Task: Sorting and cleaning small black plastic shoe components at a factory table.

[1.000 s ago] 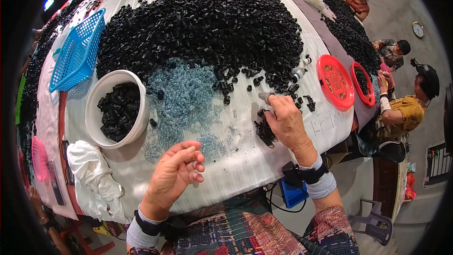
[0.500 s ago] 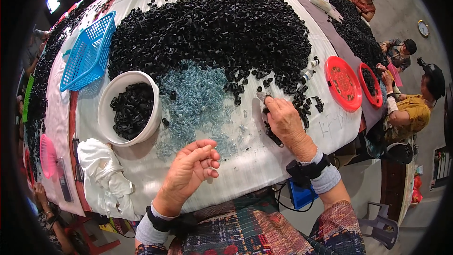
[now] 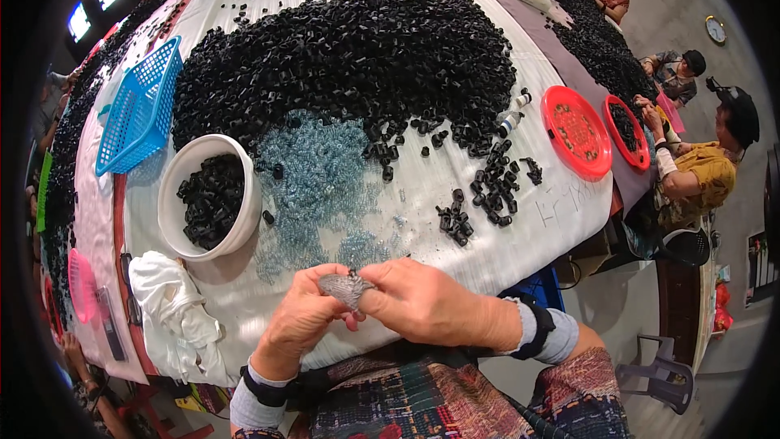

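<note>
At the near edge of the table my left hand [image 3: 292,321] and my right hand [image 3: 431,302] meet, fingertips pinched together. Grey cloth covers [image 3: 345,289] wrap the fingertips. A small dark piece [image 3: 352,273] peeks out between them, mostly hidden by the fingers. Just beyond my hands lies a spread of small clear bluish rings or springs [image 3: 313,171]. A large heap of small black plastic pieces [image 3: 349,57] rises behind it. Smaller groups of black pieces [image 3: 457,219] lie to the right.
On the left stand a white bowl [image 3: 250,219] of black pieces, a blue basket [image 3: 134,126] and a crumpled white cloth [image 3: 175,309]. Red lids or trays [image 3: 601,164] lie at the right edge, near small bottles [image 3: 509,123]. Other people [image 3: 707,171] work at neighbouring tables.
My right hand has moved left and nearer, from the loose black pieces to my left hand. The left fingers, apart before, are now closed against the right ones. The view has shifted slightly.
</note>
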The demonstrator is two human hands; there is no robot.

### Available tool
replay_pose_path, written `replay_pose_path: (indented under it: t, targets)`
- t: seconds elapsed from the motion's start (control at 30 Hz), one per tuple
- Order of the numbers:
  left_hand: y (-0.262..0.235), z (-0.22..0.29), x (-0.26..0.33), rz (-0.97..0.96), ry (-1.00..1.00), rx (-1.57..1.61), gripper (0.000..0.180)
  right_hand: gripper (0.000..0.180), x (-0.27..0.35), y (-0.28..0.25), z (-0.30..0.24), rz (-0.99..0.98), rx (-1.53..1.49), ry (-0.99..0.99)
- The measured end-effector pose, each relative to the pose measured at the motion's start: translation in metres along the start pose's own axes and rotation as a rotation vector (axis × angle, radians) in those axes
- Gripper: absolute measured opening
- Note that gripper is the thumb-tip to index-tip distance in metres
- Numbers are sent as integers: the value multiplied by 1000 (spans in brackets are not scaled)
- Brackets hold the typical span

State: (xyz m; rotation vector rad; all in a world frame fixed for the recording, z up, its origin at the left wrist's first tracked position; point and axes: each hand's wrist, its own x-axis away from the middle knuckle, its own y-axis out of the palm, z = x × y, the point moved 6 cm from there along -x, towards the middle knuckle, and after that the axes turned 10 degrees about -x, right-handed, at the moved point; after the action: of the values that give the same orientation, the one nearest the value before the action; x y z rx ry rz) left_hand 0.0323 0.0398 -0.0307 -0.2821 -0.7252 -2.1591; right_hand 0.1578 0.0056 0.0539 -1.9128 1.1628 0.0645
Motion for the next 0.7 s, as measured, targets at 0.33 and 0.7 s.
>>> replay_pose_path:
  t: [0.33,0.7]
  targets:
    - [-6,-5,-6,29,57,301,12,17,46,-39,108,107,813,401]
    - [-10,-7,-1,63,42,283,10,34,32,-29,107,167,663,434]
